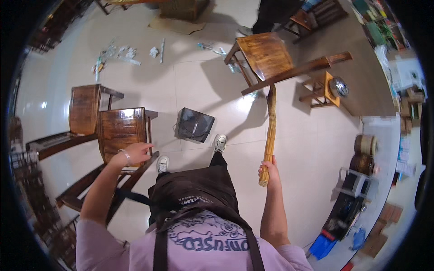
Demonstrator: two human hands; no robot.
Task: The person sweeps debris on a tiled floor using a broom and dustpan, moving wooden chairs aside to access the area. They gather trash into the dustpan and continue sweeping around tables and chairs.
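My right hand (270, 171) grips the lower end of a long bundled-stick broom (271, 135), whose far end touches the back of a brown wooden chair (266, 54). Over the seat of another wooden chair (122, 130) on the left is my left hand (138, 153), fingers apart, with nothing held in it. A dark dustpan-like box (196, 124) stands on the tiled floor in front of my shoes. Crumpled plastic scraps (127, 54) are scattered farther ahead on the floor, and further scraps (215, 50) lie beside the chair on the right.
A second chair (83, 110) adjoins the left one. At the right, a small wooden stool (325, 91) bears a round metal item (339, 87). Ahead are a cardboard sheet (176, 26) and a person's dark-clothed legs (271, 15). Woven stools (364, 154) and a blue bag (322, 246) line the right side.
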